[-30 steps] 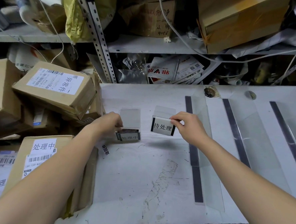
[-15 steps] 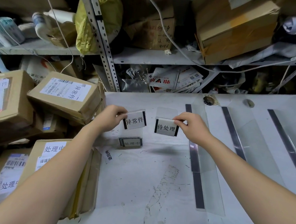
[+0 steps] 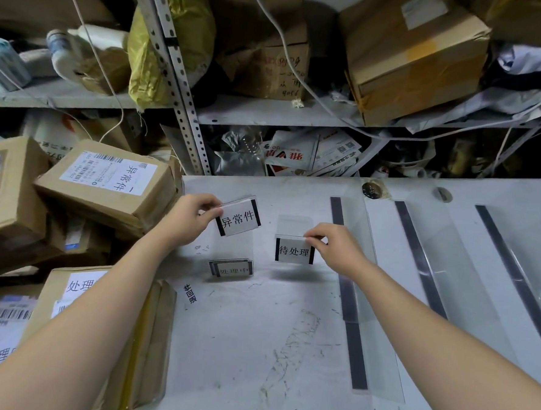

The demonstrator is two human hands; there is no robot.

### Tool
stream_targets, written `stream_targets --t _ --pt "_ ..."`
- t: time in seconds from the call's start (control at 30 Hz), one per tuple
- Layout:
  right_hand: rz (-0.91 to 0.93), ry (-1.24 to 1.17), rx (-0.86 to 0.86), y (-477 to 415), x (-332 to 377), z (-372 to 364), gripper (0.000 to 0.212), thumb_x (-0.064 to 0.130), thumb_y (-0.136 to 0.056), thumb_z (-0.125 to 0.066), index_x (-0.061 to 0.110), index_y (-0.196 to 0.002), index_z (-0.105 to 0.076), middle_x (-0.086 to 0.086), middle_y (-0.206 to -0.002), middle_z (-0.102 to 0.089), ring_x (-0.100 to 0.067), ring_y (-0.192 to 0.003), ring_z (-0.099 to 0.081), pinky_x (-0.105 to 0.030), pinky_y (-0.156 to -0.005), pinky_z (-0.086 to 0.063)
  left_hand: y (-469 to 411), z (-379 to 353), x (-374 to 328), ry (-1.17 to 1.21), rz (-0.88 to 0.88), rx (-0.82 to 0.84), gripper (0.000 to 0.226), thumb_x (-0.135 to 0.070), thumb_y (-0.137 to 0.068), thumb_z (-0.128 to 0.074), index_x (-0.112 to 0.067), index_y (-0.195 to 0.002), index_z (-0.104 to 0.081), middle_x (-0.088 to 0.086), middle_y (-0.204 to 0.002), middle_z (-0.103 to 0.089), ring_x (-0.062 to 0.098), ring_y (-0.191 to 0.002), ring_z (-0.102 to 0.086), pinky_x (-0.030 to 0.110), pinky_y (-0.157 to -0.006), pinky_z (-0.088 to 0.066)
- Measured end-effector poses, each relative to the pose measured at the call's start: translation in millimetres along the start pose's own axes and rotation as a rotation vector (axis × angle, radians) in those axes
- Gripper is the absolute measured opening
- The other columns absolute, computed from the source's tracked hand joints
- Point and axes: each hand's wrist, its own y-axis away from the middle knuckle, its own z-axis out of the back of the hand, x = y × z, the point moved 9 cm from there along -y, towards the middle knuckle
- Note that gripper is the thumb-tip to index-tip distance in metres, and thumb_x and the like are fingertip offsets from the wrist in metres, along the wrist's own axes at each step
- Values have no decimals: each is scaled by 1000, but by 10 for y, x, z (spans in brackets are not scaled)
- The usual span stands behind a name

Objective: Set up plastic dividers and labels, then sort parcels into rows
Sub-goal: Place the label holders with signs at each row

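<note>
My left hand (image 3: 188, 218) pinches the left edge of a clear label holder reading 异常件 (image 3: 239, 217), lifted off the white shelf surface (image 3: 254, 346) and tilted. My right hand (image 3: 336, 248) pinches the top right corner of a second label holder reading 待处理 (image 3: 294, 250), which stands on the surface. A third label holder reading 处理中 (image 3: 231, 267) stands on the surface below the lifted one. Several clear plastic dividers with black strips (image 3: 349, 292) lie flat to the right of my right hand.
Cardboard parcels with printed labels (image 3: 105, 183) are piled at the left, some (image 3: 77, 291) under my left forearm. A perforated metal upright (image 3: 181, 85) rises behind. Shelves above hold boxes (image 3: 411, 55), a yellow bag (image 3: 165, 36) and cables.
My left hand has picked the 异常件 label holder up from the stack and raised it up and to the right. My right hand has kept hold of the 待处理 label holder.
</note>
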Motion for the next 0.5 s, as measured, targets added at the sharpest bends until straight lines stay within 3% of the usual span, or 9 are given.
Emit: stream_targets --t 0.23,0.37,0.5 --pt "-54 89 36 -54 -134 -294 11 28 -98 -65 31 -100 -76 23 -97 -68 -4 -97 -62 -41 -86 -55 -136 -80 15 56 -1 -12 12 -17 -100 -64 -10 -102 -75 -3 -93 -74 -6 -86 -62 2 -72 -41" --pt "-71 135 56 -36 -176 -369 12 25 -98 -65 29 -101 -76 19 -100 -69 -8 -99 -62 -41 -86 -54 -187 -147 22 100 9 14 8 -16 -99 -65 -18 -97 -72 -12 -88 -71 -12 -81 -61 4 -71 -41" --pt "-102 192 86 45 -184 -409 15 25 -100 -63 27 -106 -76 14 -106 -71 -13 -102 -64 -39 -86 -54 -213 -178 -23 102 8 35 7 -19 -100 -64 -20 -99 -71 -12 -90 -71 -8 -88 -62 5 -74 -40"
